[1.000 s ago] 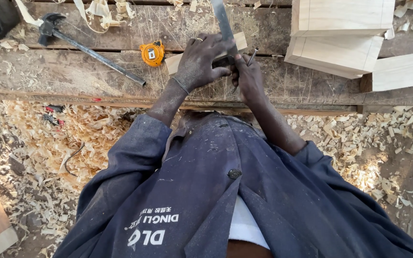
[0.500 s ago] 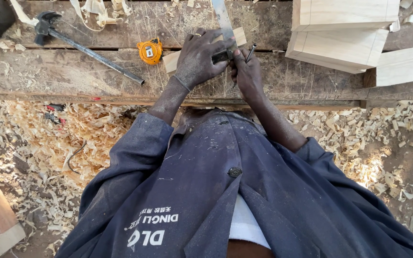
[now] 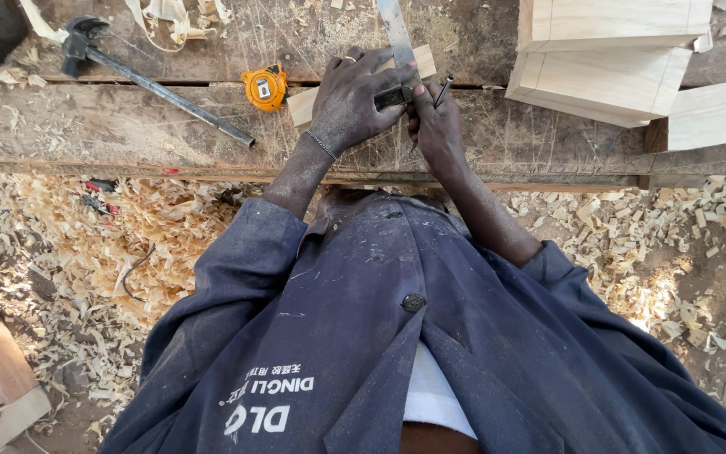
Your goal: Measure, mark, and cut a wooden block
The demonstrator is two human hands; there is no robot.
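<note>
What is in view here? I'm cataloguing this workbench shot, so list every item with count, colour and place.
workbench: one, weathered brown, across the top
hammer: one, dark metal, bench left
tape measure: one, orange, right of the hammer
small wood strip: one, pale, under the left hand
metal square: one, grey blade, laid over the strip
pencil: one, dark, in the right hand
wood blocks: three, pale, bench right
wood shavings: many, pale, on the ground
left hand: presses on the square
right hand: fingers grip the pencil
</note>
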